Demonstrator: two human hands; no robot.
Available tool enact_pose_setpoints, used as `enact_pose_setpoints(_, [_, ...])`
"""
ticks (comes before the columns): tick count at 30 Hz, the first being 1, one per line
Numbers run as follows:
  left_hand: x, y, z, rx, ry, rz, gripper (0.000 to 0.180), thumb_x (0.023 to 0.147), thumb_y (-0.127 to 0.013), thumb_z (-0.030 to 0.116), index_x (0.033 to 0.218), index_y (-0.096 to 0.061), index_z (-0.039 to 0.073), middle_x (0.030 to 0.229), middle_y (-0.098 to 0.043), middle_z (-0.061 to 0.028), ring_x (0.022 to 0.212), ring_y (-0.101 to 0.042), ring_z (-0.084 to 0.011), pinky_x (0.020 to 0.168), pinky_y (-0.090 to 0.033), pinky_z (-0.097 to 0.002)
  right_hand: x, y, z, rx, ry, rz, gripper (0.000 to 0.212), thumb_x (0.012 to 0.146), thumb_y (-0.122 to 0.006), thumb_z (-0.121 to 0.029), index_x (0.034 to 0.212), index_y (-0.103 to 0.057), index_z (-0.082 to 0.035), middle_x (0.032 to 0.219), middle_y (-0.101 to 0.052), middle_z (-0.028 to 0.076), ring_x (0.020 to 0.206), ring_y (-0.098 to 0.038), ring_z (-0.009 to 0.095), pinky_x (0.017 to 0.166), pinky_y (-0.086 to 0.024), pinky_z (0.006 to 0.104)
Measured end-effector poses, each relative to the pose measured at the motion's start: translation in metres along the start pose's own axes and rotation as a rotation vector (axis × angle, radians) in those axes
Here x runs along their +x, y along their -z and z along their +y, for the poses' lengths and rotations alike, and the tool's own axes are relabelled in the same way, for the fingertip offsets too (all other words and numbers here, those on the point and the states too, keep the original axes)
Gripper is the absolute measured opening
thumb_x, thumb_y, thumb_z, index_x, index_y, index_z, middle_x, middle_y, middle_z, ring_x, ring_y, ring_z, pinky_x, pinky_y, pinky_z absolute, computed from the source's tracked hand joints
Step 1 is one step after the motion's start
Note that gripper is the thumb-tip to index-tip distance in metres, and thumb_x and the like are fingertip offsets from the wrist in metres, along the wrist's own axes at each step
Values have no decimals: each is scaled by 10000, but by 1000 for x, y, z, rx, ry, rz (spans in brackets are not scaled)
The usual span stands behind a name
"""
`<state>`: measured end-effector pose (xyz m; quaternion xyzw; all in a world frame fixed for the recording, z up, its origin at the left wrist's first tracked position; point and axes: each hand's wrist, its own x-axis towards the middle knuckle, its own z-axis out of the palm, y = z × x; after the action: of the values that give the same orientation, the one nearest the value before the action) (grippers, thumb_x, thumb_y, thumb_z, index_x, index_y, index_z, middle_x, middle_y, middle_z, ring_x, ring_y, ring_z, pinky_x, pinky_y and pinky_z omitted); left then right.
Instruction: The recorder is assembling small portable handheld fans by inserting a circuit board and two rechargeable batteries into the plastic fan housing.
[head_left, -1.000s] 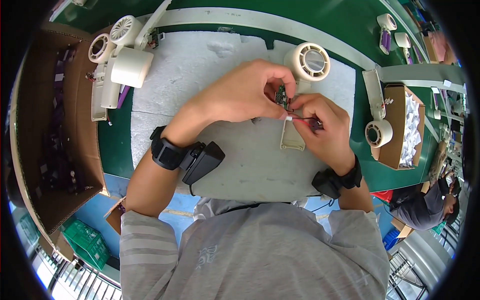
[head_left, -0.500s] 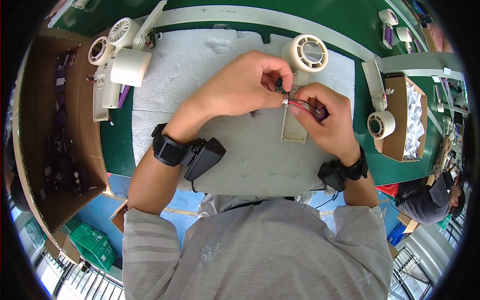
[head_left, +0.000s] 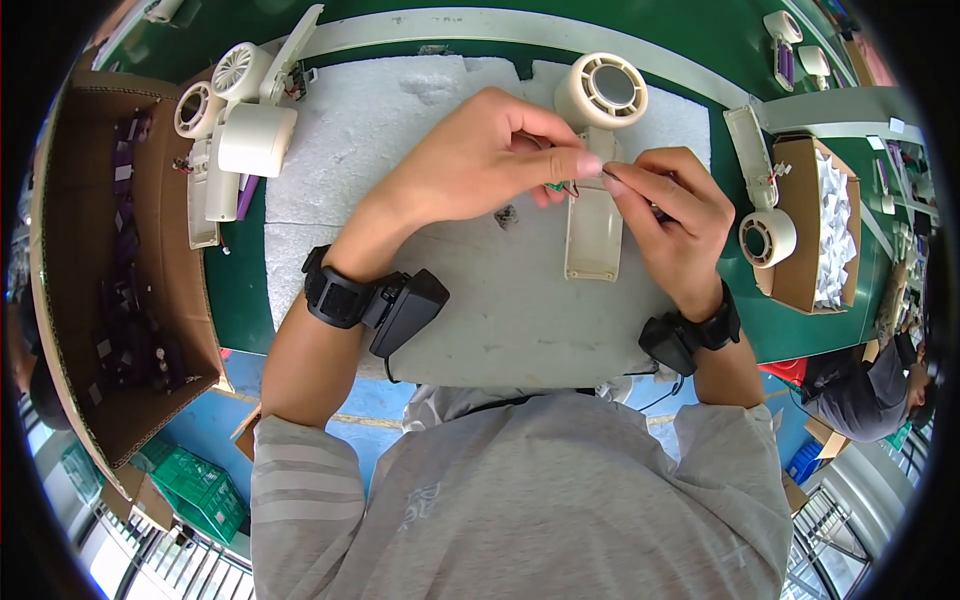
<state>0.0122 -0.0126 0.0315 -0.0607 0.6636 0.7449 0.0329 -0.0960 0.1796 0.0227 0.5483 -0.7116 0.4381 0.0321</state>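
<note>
In the head view, the left hand (head_left: 480,165) pinches with thumb and forefinger, its fingers curled around a small green circuit board (head_left: 555,186), mostly hidden. The right hand (head_left: 680,215) closes thumb and forefinger on a thin dark lead (head_left: 608,173); whether its palm also encloses anything is unclear. The fingertips nearly meet above the foam pad (head_left: 450,300), toward its far edge and right of its middle. Below them lies the cream handle shell (head_left: 593,240), lengthwise from the fan head (head_left: 600,92) by the pad's far edge.

The board is probably very light and stiff but fragile, best gripped by its edges, clear of the solder joints. The lead looks limp and easily strained, so a hold near its end, without tugging, should suit. The shell seems light, rigid and rather slippery; its long sides offer the surest grip.
</note>
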Motion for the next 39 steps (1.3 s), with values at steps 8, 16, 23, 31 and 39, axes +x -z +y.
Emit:
enact_pose_setpoints(8, [-2,6,-1,49,-6,6,195,853,-707,137,959,-711,-26,806,-695,-78,700,-646,-118,653,-528,-248,4,-3,-3,71,-190,-138,122,814,-733,-42,936,-739,-39,793,-582,46,634,-526,115,539,-403,242])
enact_pose_setpoints(16, [-2,6,0,90,-14,-35,173,829,-711,87,976,-715,-4,835,-696,-56,711,-640,-106,681,-523,-239,3,-6,-1,126,-237,-166,115,825,-727,-54,936,-738,-30,785,-568,40,635,-508,120,546,-396,247])
enact_pose_setpoints(23, [-3,8,-1,52,-30,-48,299,790,-715,-8,1086,-682,18,934,-680,-34,779,-619,-73,739,-510,-225,3,-6,1,145,-161,-191,113,818,-731,-44,922,-717,-2,796,-559,44,636,-502,123,546,-390,245])
enact_pose_setpoints(31, [0,13,-2,17,-42,-58,344,792,-712,-13,1129,-660,31,926,-673,-33,794,-629,-93,784,-520,-237,3,-5,2,137,-130,-210,98,822,-724,-40,901,-698,12,801,-555,49,623,-494,127,536,-387,249])
enact_pose_setpoints(39, [-1,16,-2,53,-53,-85,377,798,-719,-22,1164,-643,27,985,-684,-45,870,-636,-89,791,-514,-229,3,-6,2,128,-128,-210,88,822,-721,-36,880,-687,19,806,-558,46,614,-490,120,532,-383,244])
